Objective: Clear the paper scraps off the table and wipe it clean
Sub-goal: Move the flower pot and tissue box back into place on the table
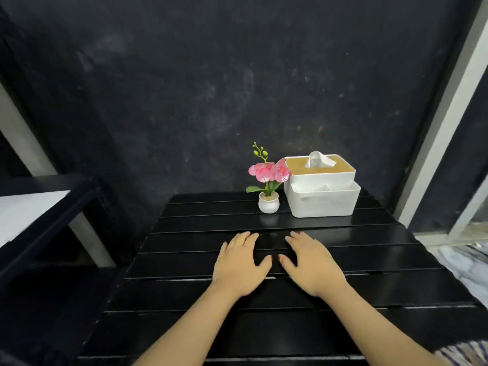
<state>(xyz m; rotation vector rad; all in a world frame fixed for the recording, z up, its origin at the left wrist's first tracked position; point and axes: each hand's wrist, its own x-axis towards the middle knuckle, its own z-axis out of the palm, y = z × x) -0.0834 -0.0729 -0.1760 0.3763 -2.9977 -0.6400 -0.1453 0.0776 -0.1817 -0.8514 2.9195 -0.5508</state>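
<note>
I see both hands flat on the black table (184, 260), palms down, fingers straight and a little spread; they grasp nothing. The left hand (241, 262) and the right hand (311, 264) lie near each other, thumbs almost meeting but apart. At the far edge stands a white tissue box (320, 191), one tissue (318, 159) sticking up, and just beside it a small flower pot (268, 203). The near table edge is cut off. I cannot make out any scraps.
</note>
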